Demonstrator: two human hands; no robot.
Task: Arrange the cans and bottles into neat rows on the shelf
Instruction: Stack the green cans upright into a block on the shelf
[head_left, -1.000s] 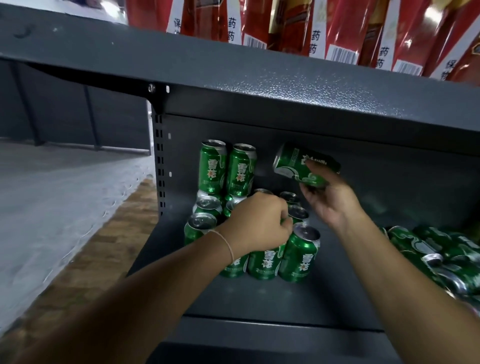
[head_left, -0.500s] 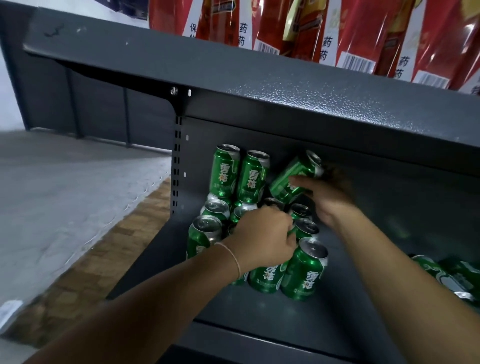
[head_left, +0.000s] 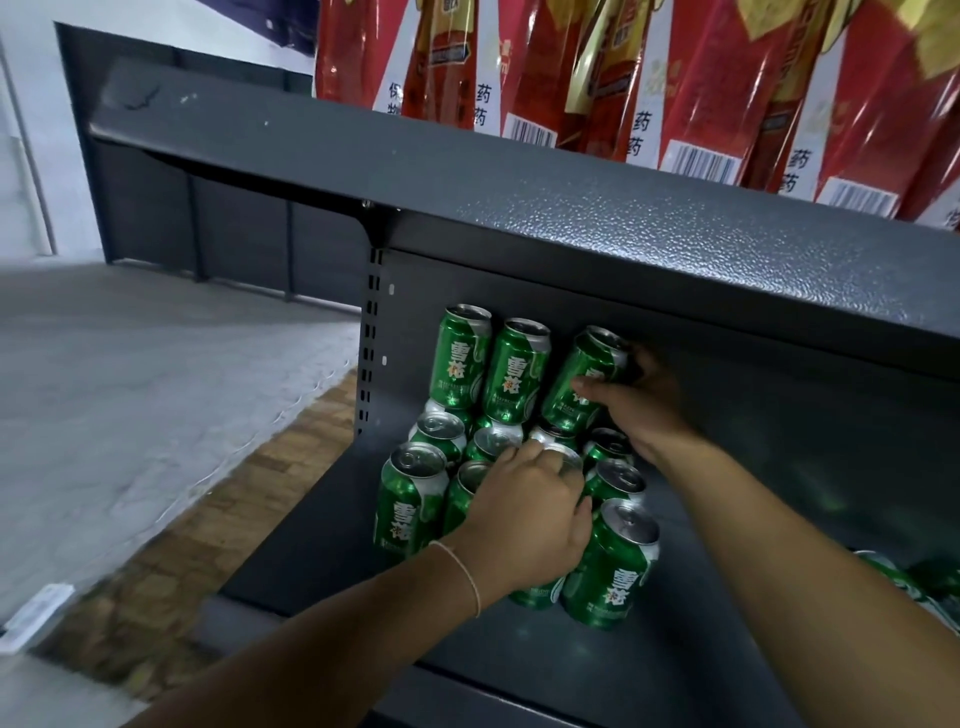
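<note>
At frame centre, under a dark grey upper shelf (head_left: 571, 218), green cans stand packed on the lower shelf (head_left: 332, 519). Right of centre, the right hand (head_left: 641, 402) grips a tilted can (head_left: 584, 379) at the right end of the stacked top row: the thumb lies across the can's front, the other fingers wrap behind its upper right side, and its lid leans toward the upper right. The can's base sits on the lids of the cans below. Just left of it, two upright cans (head_left: 460, 356) stand side by side in that top row, apart from the tilted one. Below centre, the left hand (head_left: 524, 525), with a thin band (head_left: 462, 571) at the wrist, lies curled over the lid of a front-row can (head_left: 535, 595); its fingertips (head_left: 574, 486) press down among the lids, and most of that can is hidden under the palm. Touching it on the right stands another can (head_left: 615, 566), with one more (head_left: 410, 501) at the row's left end. At the lower right edge, loose cans (head_left: 893, 574) lie on their sides. Along the top of the frame hang red packets (head_left: 701, 78).
</note>
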